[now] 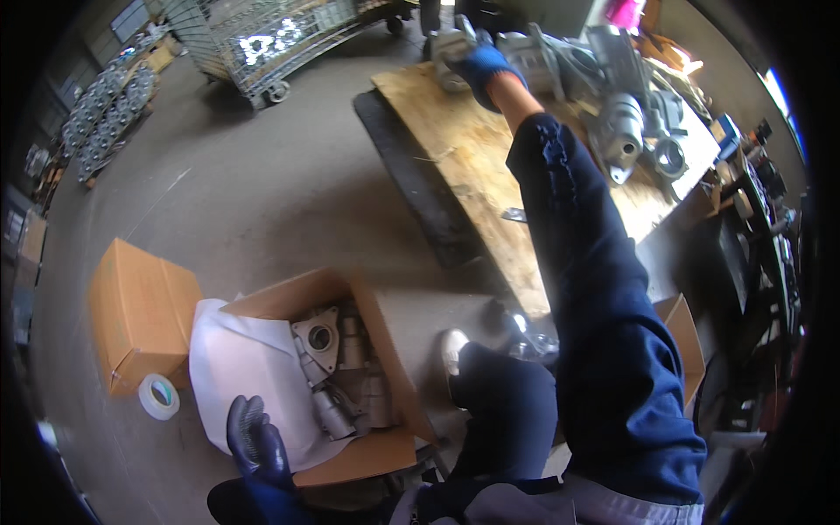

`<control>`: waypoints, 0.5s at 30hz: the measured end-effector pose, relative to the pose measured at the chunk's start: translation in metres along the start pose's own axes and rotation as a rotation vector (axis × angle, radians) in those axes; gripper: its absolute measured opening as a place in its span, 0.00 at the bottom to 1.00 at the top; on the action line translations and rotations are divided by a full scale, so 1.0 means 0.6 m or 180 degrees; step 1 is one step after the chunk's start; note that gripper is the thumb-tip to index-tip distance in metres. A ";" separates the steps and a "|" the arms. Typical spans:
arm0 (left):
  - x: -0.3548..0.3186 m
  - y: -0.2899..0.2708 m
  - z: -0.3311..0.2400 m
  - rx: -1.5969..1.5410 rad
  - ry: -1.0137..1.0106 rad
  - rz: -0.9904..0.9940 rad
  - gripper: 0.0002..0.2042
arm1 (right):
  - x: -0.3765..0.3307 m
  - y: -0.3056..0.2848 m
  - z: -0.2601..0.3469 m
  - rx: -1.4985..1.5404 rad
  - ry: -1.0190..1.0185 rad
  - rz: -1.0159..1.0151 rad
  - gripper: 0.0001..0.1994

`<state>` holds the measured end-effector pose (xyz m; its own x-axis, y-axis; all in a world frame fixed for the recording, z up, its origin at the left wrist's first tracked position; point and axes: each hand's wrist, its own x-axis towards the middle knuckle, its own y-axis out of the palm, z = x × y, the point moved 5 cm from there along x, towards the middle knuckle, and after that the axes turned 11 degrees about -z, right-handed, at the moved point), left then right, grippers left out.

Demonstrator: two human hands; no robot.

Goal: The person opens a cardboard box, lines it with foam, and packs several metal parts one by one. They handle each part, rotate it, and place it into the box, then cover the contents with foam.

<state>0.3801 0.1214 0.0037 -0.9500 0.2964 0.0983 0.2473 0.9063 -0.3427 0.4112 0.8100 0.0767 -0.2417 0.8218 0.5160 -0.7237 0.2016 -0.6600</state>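
My right hand (483,66), in a blue knit glove, reaches to the far end of a plywood-topped table (464,149). Its fingers are around the edge of a grey metal casting (448,59) standing there. Down at the lower left, my left hand (258,442) wears a dark coated glove, fingers stretched out with nothing in them. It is beside a white sheet (249,359) draped over the side of an open cardboard box (385,350). Inside the box lie several grey castings, one with a triangular flange (317,338).
More castings (623,131) crowd the table's far right. A closed carton (144,306) and a tape roll (158,396) are left of the open box. A wheeled wire cage (262,44) stands at the back, with stacked metal parts (105,114) far left. My knee (503,402) is beside the box.
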 end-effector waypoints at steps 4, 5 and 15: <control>-0.017 0.000 -0.028 -0.0012 -0.0066 -0.0005 0.29 | -0.045 0.024 0.030 0.0285 -0.0099 -0.0055 0.33; -0.019 0.015 -0.042 -0.0072 0.0084 0.0079 0.30 | -0.066 -0.001 0.039 0.0638 0.0110 0.0177 0.28; -0.019 0.178 -0.213 0.0814 0.3149 -0.0456 0.48 | -0.473 -0.320 0.285 0.2764 -0.3136 0.2093 0.32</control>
<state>0.4417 0.2531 0.0856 -0.3569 0.4107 0.8390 -0.0137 0.8958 -0.4443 0.5079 0.4470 0.1504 -0.7501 -0.1227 0.6498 -0.3783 -0.7264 -0.5738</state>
